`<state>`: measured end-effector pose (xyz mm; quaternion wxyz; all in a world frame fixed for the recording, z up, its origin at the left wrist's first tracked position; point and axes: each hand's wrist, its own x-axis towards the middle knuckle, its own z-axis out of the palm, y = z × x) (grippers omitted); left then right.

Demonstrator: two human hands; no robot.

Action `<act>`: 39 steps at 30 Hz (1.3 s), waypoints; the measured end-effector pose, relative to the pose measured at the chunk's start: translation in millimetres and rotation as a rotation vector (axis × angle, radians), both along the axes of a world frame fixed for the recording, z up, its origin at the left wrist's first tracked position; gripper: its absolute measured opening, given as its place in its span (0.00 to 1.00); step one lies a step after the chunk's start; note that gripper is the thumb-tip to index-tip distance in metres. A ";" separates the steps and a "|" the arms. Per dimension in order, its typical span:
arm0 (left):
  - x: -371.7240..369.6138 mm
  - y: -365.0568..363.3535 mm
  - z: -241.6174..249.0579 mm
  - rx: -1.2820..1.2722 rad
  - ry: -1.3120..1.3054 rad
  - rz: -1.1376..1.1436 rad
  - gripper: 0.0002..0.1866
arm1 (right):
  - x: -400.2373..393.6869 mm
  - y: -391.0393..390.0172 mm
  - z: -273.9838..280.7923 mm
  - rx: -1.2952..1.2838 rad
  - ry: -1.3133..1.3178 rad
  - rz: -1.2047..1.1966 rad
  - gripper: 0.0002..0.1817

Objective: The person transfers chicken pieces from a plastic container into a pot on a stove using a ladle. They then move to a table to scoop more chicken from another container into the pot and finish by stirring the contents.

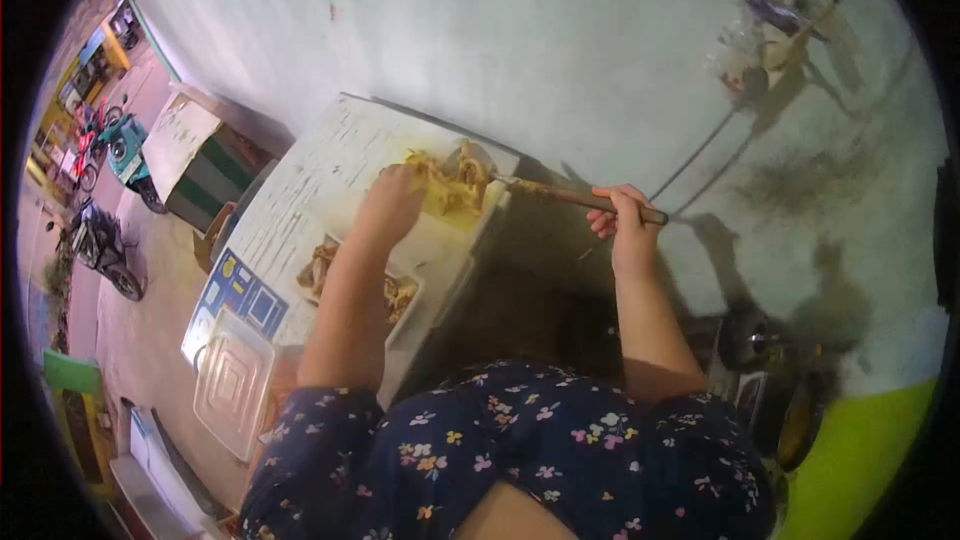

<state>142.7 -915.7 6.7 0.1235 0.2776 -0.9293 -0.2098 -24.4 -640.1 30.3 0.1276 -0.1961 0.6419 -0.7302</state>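
Note:
My right hand (628, 215) is closed round the dark end of a long wooden-handled utensil (555, 193), held out to the left over the table's edge. The utensil's far end meets yellowish pieces of food that look like cooked chicken (470, 168), so its head cannot be made out. They lie in a shallow yellow-tinted container (463, 222) on the white table. My left hand (393, 202) is at the left side of these pieces, back up and fingers curled down; what they grip is hidden. Below my left forearm, a clear plastic box (408, 318) holds more browned pieces.
On the worn white table (310, 175) lies a blue printed sheet (238, 297). A clear lid (235, 380) sticks out past the near left edge. A pale wall (480, 40) rises behind. Dark equipment (765, 370) stands at right. Parked motorbikes (105, 245) are outside at left.

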 end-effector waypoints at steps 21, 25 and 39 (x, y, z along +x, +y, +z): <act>-93.9 265.2 15.7 -0.161 -0.089 -0.610 0.38 | 39.4 315.8 27.0 -0.052 0.079 -0.518 0.14; -120.2 347.0 6.8 -0.217 -0.127 -0.768 0.42 | 72.2 403.0 27.7 -0.136 0.080 -0.703 0.14; -143.1 609.9 -14.7 -0.302 0.000 -1.198 0.44 | 186.6 653.4 9.5 0.040 0.132 -1.349 0.14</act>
